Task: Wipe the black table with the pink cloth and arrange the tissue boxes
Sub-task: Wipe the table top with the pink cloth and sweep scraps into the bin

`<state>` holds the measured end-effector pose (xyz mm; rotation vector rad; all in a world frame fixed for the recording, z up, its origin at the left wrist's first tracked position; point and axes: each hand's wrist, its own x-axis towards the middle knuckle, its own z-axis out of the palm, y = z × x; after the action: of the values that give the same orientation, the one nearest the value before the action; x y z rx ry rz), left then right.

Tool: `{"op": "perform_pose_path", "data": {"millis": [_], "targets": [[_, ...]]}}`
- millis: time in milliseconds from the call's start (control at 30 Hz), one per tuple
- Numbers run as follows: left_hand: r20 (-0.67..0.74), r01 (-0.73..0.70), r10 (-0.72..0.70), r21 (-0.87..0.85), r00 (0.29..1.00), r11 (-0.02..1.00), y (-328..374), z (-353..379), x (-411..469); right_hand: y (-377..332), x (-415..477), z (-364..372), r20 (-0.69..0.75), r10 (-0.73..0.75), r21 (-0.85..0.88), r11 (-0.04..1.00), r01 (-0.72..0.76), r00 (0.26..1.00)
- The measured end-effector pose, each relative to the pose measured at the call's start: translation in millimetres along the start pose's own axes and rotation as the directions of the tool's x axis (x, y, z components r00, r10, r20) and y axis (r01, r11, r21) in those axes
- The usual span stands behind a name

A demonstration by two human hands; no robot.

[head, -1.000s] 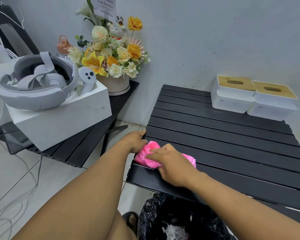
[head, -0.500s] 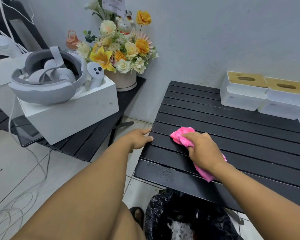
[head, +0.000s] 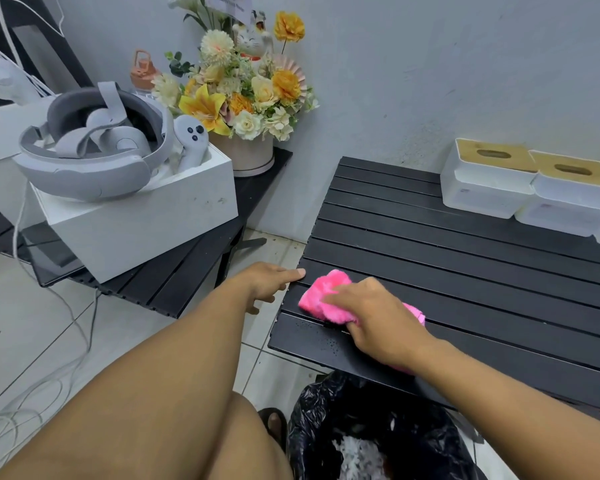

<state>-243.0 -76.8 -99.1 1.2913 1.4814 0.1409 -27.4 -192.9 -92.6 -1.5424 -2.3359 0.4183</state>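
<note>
Clock positions are read from the seated person, twelve o'clock toward the wall.

At six o'clock, nearest, a black bin bag [head: 378,427] stands open on the floor tiles [head: 32,323]. A foot in a dark sandal [head: 272,424] is just beside it at nine.

Above the bag begins the black table [head: 465,271], its top made of long slats running left to right. Small droplets [head: 326,344] speckle the nearest slat.

The right hand [head: 374,317] lies on the pink cloth [head: 326,297] with its fingers bent round it, grasping it against the slats near the table's left end. The left hand [head: 267,280] holds nothing. Its index finger lies straight on the table's left edge, just beside the cloth at ten o'clock.

At two o'clock, on the table's far right corner, the left tissue box [head: 482,181] and the right tissue box [head: 568,199] stand touching, white with tan slotted lids.

At ten o'clock a side table [head: 174,271] carries a white box [head: 142,223] holding a grey headset [head: 90,150] and a controller [head: 189,140]. White cables [head: 32,393] trail over the tiles below it.

At twelve o'clock, on the side table's far corner, a pot of yellow and cream flowers [head: 246,95] with a cat figurine [head: 252,39] stands close to the pale grey wall [head: 430,64].
</note>
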Motion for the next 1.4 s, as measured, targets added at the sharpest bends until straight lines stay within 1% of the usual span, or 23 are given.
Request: {"op": "perform_pose_path", "data": {"millis": [67, 133, 167, 233, 300, 333, 367, 467, 567, 633, 700, 733, 800, 900, 1000, 1067, 1133, 1167, 1233, 1267, 1300, 1367, 1400], "targets": [[-0.014, -0.005, 0.005, 0.007, 1.0, 1.0, 0.1, 1.2, -0.4, -8.5, -7.0, 2.7, 0.054, -0.077, -0.012, 0.997, 0.078, 0.996], [-0.024, -0.008, 0.009, 0.011, 1.0, 1.0, 0.7, 2.0, -0.3, 1.4, -2.6, 0.9, 0.064, -0.068, -0.035, 0.997, 0.071, 0.996], [-0.024, -0.008, 0.008, 0.005, 1.0, 1.0, 0.4, 2.2, -0.2, 8.4, 2.6, -0.4, 0.047, -0.04, -0.038, 0.998, 0.042, 0.998], [-0.01, -0.004, 0.003, -0.021, 1.0, 1.0, 0.6, 2.0, -0.7, 22.6, 15.3, -1.5, -0.057, 0.055, -0.042, 0.997, -0.058, 0.997], [0.007, 0.01, -0.009, -0.048, 1.0, 0.999, -0.1, 0.8, -1.4, 25.9, 26.5, -0.6, -0.164, 0.192, -0.03, 0.979, -0.199, 0.968], [0.015, 0.016, -0.015, -0.055, 1.0, 0.998, -0.7, 0.4, -1.1, 24.2, 30.2, 1.8, -0.19, 0.243, -0.028, 0.967, -0.252, 0.951], [0.022, 0.022, -0.021, -0.057, 1.0, 0.998, -1.4, -0.2, -0.6, 21.4, 32.5, 4.8, -0.2, 0.261, -0.039, 0.961, -0.274, 0.944], [0.028, 0.04, -0.038, -0.048, 0.999, 0.998, -2.9, -0.1, 2.5, 11.2, 30.9, 9.3, -0.153, 0.18, -0.045, 0.981, -0.188, 0.972], [0.002, 0.046, -0.046, -0.037, 0.999, 0.998, -2.9, -0.3, 2.3, 3.2, 13.6, 6.9, -0.026, 0.06, -0.027, 0.998, -0.061, 0.998], [-0.005, 0.048, -0.048, -0.039, 0.999, 0.998, -2.7, -0.8, 1.6, 3.1, 2.9, 2.6, 0.041, -0.052, -0.045, 0.998, 0.054, 0.998], [0.005, 0.057, -0.057, -0.062, 0.998, 0.996, -2.7, -0.8, 0.1, 13.5, 4.4, -2.3, 0.053, -0.088, -0.056, 0.994, 0.091, 0.995], [0.019, 0.066, -0.065, -0.077, 0.998, 0.995, -2.6, -0.3, -0.3, 21.5, 9.4, -4.9, 0.033, -0.071, -0.069, 0.995, 0.073, 0.997], [0.05, 0.087, -0.082, -0.102, 0.995, 0.991, -3.3, -0.1, -0.7, 38.6, 23.9, -8.0, -0.042, 0.045, -0.096, 0.994, -0.049, 0.998], [0.056, 0.068, -0.061, -0.133, 0.997, 0.989, -1.9, -1.0, -2.2, 52.9, 47.7, -11.0, -0.169, 0.237, -0.079, 0.964, -0.253, 0.957], [-0.01, -0.064, 0.063, -0.145, 0.998, 0.987, 2.7, 1.1, 1.7, 44.2, 75.8, -11.2, -0.188, 0.373, -0.039, 0.922, -0.386, 0.909], [-0.038, -0.167, 0.163, -0.156, 0.986, 0.974, 9.5, 5.3, 3.2, 37.1, 93.1, -7.0, -0.213, 0.402, -0.007, 0.911, -0.413, 0.89], [-0.033, -0.229, 0.227, -0.144, 0.973, 0.963, 13.7, 10.3, 3.4, 30.8, 104.1, -0.5, -0.228, 0.366, -0.005, 0.926, -0.377, 0.902], [-0.032, -0.25, 0.248, -0.13, 0.968, 0.96, 14.7, 11.7, 4.5, 29.8, 107.5, 3.8, -0.208, 0.314, -0.005, 0.947, -0.322, 0.926], [-0.039, -0.273, 0.27, -0.095, 0.962, 0.957, 14.7, 15.0, 6.8, 30.6, 106.5, 10.0, -0.118, 0.155, -0.041, 0.986, -0.161, 0.981], [-0.05, -0.276, 0.273, -0.08, 0.961, 0.958, 15.0, 16.6, 8.2, 35.8, 104.6, 10.4, -0.075, 0.093, -0.077, 0.992, -0.099, 0.993], [-0.061, -0.275, 0.271, -0.077, 0.961, 0.958, 16.0, 18.1, 9.8, 44.7, 103.4, 7.8, -0.052, 0.065, -0.105, 0.992, -0.07, 0.997], [-0.085, -0.278, 0.271, -0.088, 0.959, 0.957, 19.0, 20.2, 13.0, 66.0, 103.5, -3.7, -0.081, 0.097, -0.143, 0.984, -0.108, 0.992], [-0.1, -0.282, 0.274, -0.084, 0.957, 0.956, 20.8, 20.5, 13.2, 76.6, 103.7, -11.0, -0.139, 0.15, -0.146, 0.975, -0.17, 0.979]]}}
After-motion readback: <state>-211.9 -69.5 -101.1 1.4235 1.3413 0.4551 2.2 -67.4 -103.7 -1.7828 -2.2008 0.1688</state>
